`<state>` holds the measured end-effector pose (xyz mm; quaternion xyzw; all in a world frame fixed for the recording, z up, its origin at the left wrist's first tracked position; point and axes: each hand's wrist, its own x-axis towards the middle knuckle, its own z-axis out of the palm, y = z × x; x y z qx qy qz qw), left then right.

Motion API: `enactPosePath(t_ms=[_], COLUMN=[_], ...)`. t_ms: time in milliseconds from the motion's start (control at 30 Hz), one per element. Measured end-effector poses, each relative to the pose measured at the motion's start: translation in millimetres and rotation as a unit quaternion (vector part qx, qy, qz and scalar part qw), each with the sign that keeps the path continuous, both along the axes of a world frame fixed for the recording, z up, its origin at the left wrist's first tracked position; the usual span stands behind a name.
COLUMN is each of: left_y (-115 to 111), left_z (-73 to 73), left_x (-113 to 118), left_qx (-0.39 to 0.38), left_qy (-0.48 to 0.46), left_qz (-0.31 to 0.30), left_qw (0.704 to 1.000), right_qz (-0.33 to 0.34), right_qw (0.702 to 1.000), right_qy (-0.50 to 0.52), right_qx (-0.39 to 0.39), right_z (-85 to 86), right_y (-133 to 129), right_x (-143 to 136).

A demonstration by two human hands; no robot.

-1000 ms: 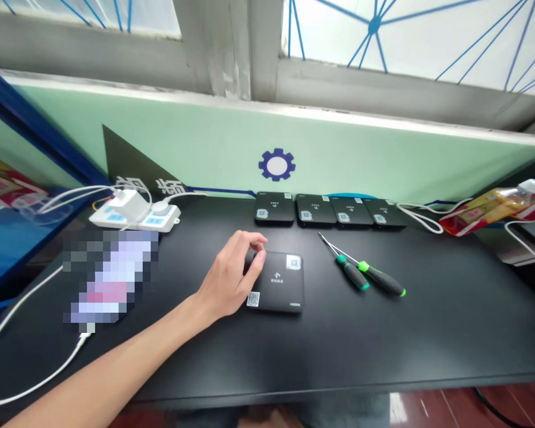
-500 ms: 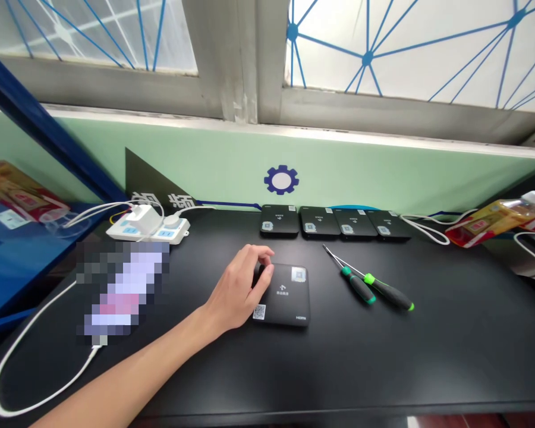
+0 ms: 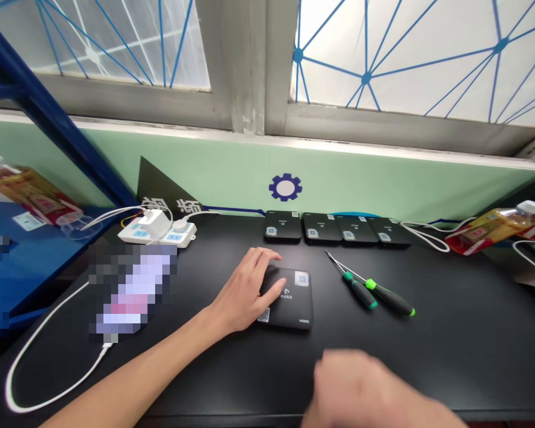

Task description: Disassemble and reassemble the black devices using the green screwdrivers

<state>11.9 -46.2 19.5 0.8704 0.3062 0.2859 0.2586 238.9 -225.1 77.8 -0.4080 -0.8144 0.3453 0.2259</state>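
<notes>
A flat black box [image 3: 294,303] with white labels and a QR sticker lies on the black table [image 3: 232,380]. My left hand [image 3: 247,291] rests at the box's left side, fingers apart, its thumb over the top face. Blurred by motion, my right hand [image 3: 354,383] is over the front part of the table, nearest to the box's lower right; its fingers are smeared. Two screwdrivers with green and black handles, one [image 3: 360,290] and the other [image 3: 390,297], lie right of the box, their shafts crossing near the tips.
Several similar black boxes [image 3: 283,229] line the back edge. At the left are a white power strip [image 3: 178,236], a pixelated device [image 3: 136,291] and a looping white cable [image 3: 31,333]. A bottle with a red and gold label [image 3: 485,230] lies at the back right.
My right hand has come into view at the bottom. My left thumb has spread from the fingers and moved further over the box. The view has shifted slightly.
</notes>
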Motion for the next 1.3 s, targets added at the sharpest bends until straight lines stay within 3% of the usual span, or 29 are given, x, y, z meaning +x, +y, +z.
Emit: enactPosePath(t_ms=[100,233,367,500,700,867,967,1100,1167,1300], left_y=[2.0,1.4,0.2,0.5,1.2,2.6,2.5,1.4,1.2,1.6], left_z=[-1.8,-0.2,1.5,1.6,1.2,4.1,7.7,9.3,8.6,6.1], left_x=[-0.9,-1.1,-0.5,-0.5,-3.9,-5.7,-2.3,3.9,5.8,7.6], left_qx=[-0.024,-0.05,-0.064,-0.076,-0.102,-0.14,-0.26,-0.448,-0.477,-0.487], left_qy=[0.007,0.015,0.006,0.011,0.017,-0.017,-0.096,-0.2,-0.229,-0.244], left_qz=[-0.005,0.009,0.023,0.027,0.005,-0.023,-0.036,-0.078,-0.076,-0.068], left_qw=[1.0,0.999,0.998,0.997,0.995,0.99,0.96,0.868,0.845,0.836], right_qz=[-0.174,-0.186,-0.136,-0.108,-0.129,-0.148,-0.149,-0.142,-0.142,-0.142], right_qw=[0.982,0.977,0.988,0.992,0.99,0.98,0.97,0.958,0.959,0.966], right_qy=[0.001,0.0,-0.018,-0.03,-0.002,0.019,0.023,0.017,0.007,-0.002], right_qx=[0.07,0.099,0.075,0.054,0.06,0.128,0.193,0.248,0.246,0.218], right_z=[0.3,-20.8,-44.4,-57.0,-57.1,-55.4,-57.4,-60.1,-59.4,-55.8], right_y=[52.1,93.8,88.9,80.3,87.0,90.2,91.3,91.5,91.2,91.2], right_x=[17.5,21.8,13.0,11.6,18.0,21.3,24.1,25.7,25.3,25.2])
